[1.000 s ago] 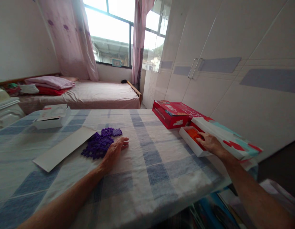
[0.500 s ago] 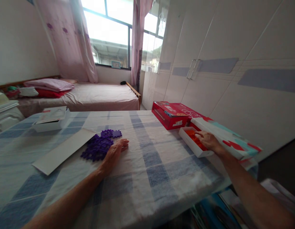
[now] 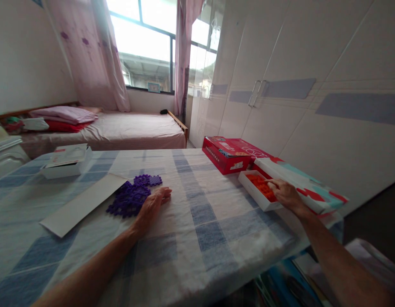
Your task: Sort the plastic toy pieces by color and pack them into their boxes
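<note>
My left hand [image 3: 154, 203] rests on its side on the tablecloth, fingers loosely stretched out and apart, nothing in them. Its back edge lies against a cluster of purple interlocking plastic pieces [image 3: 129, 199]. A smaller purple group [image 3: 154, 181] joins the cluster at the far side. On the right, my right hand [image 3: 282, 192] hovers at the rim of a white open box [image 3: 246, 190], index finger stretched over the orange plastic pieces [image 3: 259, 184] inside. Its other fingers are partly bent, and no piece shows in them.
A white box lid [image 3: 84, 204] lies left of the purple pieces. Behind it stands another white box [image 3: 66, 161] with a card on top. A red box [image 3: 227, 155] and a white-and-red carton [image 3: 300, 183] line the table's right side. Beyond are a bed [image 3: 130, 128] and a wardrobe [image 3: 280, 55].
My right hand has drawn back slightly to the right, uncovering more of the orange pieces. My left hand stays in place beside the purple cluster.
</note>
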The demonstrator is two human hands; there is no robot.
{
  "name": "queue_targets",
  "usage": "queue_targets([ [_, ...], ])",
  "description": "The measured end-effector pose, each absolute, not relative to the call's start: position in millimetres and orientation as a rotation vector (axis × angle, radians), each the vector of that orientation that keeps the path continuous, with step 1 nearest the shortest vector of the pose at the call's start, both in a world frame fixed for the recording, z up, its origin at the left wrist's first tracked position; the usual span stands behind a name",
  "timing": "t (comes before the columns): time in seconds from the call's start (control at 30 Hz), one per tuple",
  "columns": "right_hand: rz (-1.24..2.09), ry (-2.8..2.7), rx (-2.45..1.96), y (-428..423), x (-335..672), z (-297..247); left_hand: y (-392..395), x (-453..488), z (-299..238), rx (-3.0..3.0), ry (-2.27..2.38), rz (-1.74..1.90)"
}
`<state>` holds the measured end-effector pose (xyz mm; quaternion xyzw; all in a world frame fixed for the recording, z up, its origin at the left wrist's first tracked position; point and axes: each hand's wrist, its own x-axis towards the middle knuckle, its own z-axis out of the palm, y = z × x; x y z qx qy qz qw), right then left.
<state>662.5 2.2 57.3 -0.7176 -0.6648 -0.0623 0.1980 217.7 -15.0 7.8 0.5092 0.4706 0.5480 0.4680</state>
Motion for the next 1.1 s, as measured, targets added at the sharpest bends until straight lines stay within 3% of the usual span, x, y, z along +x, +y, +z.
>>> queue_targets([
  [0.5,-0.177,-1.931,-1.847,-17.8,670.6,39.3,-16.0,218.7,8.7,1.263,1.162,1.348],
  [0.83,-0.335,-1.864,-1.975,0.2,661.3,40.6,-13.4,218.9,4.7,1.278,1.147,1.377],
  [1.0,-0.645,-1.831,-1.723,-0.9,632.5,50.8,-18.3,215.0,13.1,1.787,1.309,1.465],
  [1.1,-0.634,-1.834,-1.515,3.2,598.3,59.2,-17.7,204.6,26.8,2.196,1.615,1.401],
])
